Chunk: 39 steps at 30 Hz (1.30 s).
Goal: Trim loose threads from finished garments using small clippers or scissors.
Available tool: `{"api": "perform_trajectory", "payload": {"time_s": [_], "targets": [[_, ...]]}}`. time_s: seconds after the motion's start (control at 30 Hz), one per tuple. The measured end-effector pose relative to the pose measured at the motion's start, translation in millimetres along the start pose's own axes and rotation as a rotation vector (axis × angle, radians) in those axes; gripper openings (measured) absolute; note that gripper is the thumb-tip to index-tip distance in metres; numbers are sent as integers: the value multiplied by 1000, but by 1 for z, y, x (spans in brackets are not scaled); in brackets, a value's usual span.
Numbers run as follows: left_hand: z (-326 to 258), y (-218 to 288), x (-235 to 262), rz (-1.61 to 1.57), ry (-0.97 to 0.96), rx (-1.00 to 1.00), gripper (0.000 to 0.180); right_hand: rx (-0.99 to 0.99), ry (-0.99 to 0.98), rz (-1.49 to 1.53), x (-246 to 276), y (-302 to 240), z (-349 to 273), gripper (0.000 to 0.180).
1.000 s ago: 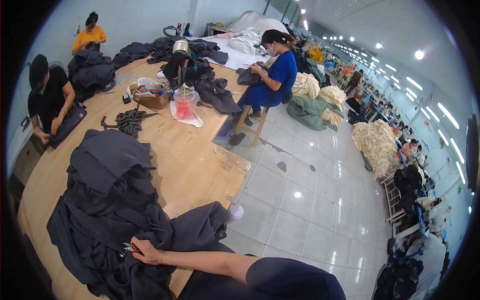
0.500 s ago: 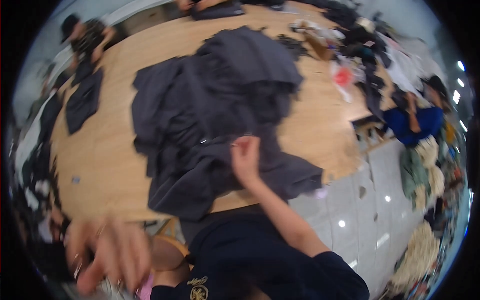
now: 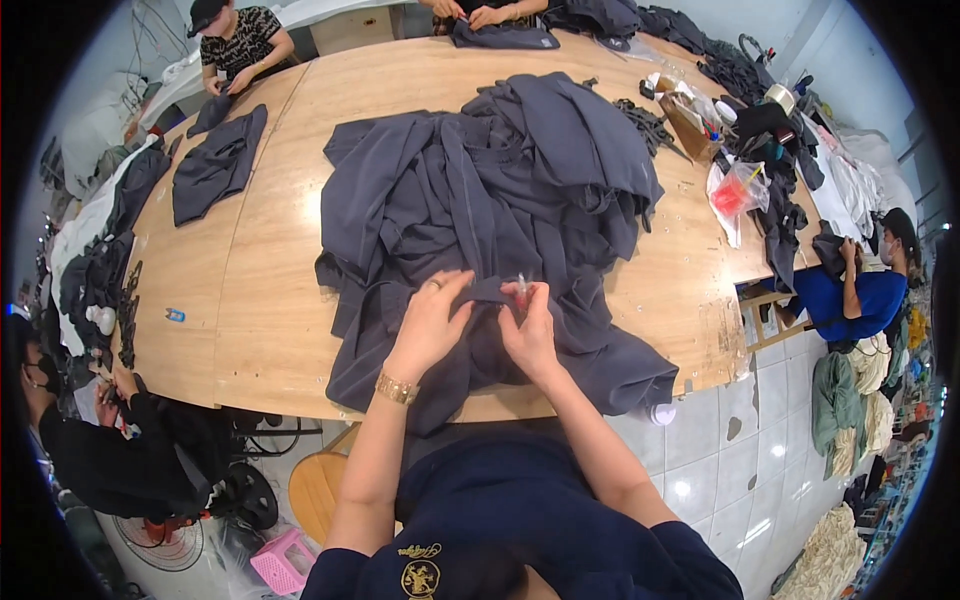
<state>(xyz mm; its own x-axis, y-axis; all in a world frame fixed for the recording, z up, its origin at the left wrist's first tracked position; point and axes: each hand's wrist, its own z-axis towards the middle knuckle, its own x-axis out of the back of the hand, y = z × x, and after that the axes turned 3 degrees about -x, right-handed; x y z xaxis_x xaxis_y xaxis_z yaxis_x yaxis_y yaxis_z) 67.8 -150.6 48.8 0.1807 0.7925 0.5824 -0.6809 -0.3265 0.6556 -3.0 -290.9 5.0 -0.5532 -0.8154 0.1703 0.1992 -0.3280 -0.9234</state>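
Note:
A heap of dark grey garments (image 3: pixel 430 190) lies in front of me on the wooden table, its folds overlapping. At the heap's near side my left hand (image 3: pixel 432 322), with a gold bracelet at the wrist, grips a narrow folded edge of a dark grey garment (image 3: pixel 488 291) between thumb and fingers. Close by on the right, my right hand (image 3: pixel 532 330) is closed around a small pale-tipped tool (image 3: pixel 521 288) with a reddish part. Its kind is too small to tell. The tool is beside the same garment edge; whether it touches the cloth I cannot tell.
Co-workers sit around the wooden table (image 3: pixel 270 260). A folded dark garment (image 3: pixel 220 165) and a small blue object (image 3: pixel 175 315) lie at left. A plastic bag with red contents (image 3: pixel 738 190) and a box (image 3: pixel 690 120) stand at right. A wooden stool (image 3: pixel 318 490) is near my left side.
My left hand has come from the lower left, near the camera, up to the garment and taken hold of its edge. The view has shifted; my right hand stays by the cloth.

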Motion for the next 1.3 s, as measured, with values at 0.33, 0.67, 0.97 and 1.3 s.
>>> {"api": "perform_trajectory", "payload": {"time_s": [0.33,0.67,0.97,1.3], "targets": [[26,15,43,-643,-515,286,33,-648,-304,991,32,-39,7,29],[14,35,48,-413,-310,297,35,-94,-145,36,25,-81,9,25],[-12,58,4,7,82,240,17,-414,-299,217,15,-52,-1,24],[-45,44,-30,125,171,80,13,-338,-171,-71,21,-71,-12,25]]}}
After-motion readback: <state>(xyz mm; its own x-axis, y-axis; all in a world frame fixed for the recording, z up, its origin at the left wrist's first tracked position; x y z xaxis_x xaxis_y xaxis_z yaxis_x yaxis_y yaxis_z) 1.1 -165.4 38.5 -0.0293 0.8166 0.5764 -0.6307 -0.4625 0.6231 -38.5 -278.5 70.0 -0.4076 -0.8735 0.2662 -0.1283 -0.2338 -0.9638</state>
